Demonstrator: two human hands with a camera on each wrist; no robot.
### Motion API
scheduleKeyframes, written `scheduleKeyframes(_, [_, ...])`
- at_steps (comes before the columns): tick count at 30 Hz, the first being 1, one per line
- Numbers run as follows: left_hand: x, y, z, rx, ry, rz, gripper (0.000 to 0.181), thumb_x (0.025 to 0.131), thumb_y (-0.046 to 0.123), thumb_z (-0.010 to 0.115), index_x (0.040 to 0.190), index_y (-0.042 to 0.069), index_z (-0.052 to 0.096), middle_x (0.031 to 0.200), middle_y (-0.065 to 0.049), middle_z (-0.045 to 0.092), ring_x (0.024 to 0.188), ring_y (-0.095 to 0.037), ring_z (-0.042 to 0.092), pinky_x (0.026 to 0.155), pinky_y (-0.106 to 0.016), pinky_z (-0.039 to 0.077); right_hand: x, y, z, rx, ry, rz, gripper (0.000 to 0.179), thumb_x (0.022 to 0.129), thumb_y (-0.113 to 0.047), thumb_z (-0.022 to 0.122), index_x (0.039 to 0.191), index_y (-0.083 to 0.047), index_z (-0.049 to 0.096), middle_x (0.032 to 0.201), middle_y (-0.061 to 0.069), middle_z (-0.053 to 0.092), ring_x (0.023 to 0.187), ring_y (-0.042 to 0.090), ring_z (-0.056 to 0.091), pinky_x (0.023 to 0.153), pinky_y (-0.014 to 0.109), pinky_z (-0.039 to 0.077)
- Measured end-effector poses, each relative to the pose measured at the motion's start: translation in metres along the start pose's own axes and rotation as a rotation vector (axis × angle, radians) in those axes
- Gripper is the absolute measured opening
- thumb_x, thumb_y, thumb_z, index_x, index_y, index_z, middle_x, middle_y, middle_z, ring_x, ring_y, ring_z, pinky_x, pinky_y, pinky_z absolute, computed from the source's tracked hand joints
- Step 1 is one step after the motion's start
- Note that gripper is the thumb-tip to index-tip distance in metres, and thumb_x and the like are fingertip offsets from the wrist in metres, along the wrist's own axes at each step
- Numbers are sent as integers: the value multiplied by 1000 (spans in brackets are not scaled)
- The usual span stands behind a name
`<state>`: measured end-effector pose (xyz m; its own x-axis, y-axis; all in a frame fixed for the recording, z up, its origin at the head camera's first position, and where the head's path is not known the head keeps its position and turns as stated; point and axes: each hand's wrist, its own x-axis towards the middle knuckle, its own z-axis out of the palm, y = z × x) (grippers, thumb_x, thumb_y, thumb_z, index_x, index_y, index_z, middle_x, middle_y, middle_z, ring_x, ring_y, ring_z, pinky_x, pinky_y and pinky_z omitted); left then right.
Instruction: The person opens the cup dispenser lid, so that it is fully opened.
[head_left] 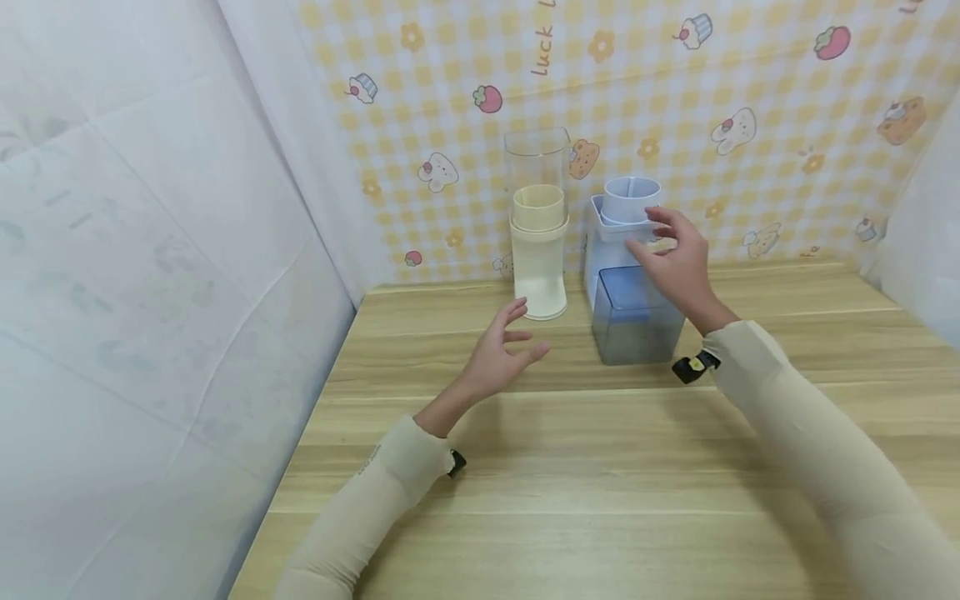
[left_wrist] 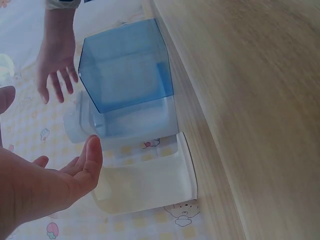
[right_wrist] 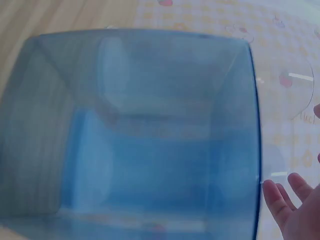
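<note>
My right hand (head_left: 678, 258) hovers beside the top of a light-blue plastic stand (head_left: 596, 250), fingers parted and slightly bent. A round pale-blue cup-like part (head_left: 632, 200) sits at that stand's top. Before the stand is a see-through blue-grey box (head_left: 637, 337), large in the right wrist view, where the right fingers (right_wrist: 280, 200) show just past its edge. My left hand (head_left: 498, 358) is held over the table, fingers spread, in front of a cream stand (head_left: 538, 271). A clear tall container (head_left: 536, 154) rises above the cream stand around its round cream part (head_left: 537, 208). Neither hand grips anything.
A wood-grain table (head_left: 570, 475) reaches forward to a yellow checked cloth (head_left: 450, 125) hung behind the stands. White sheeting (head_left: 150, 250) hangs along the left side, and more white cloth (head_left: 930, 208) is at the right.
</note>
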<state>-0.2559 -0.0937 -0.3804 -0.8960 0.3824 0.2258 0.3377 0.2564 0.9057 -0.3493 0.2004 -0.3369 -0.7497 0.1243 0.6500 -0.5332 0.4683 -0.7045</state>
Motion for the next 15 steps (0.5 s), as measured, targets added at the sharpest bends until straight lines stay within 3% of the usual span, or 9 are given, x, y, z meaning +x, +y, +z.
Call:
scheduleKeyframes(7, [-1,-6,0,-14,-26,12,73,95,27,67,154,13,26,157,-16,31,126,-42,52,91,-41,55,16,-23,31,55,-2,-39,50,86,-15,76,131,0,59,129,20,61,108,40,62,92,41,52])
scheduleKeyframes(15, [-1,-3,-1,0,-29,27,72,96,23,67,154,11,27,156,-16,31,124,-37,55,91,-42,55,32,-42,56,71,-43,21,59,88,-25,74,141,-11,53,138,14,57,112,36,60,96,50,49])
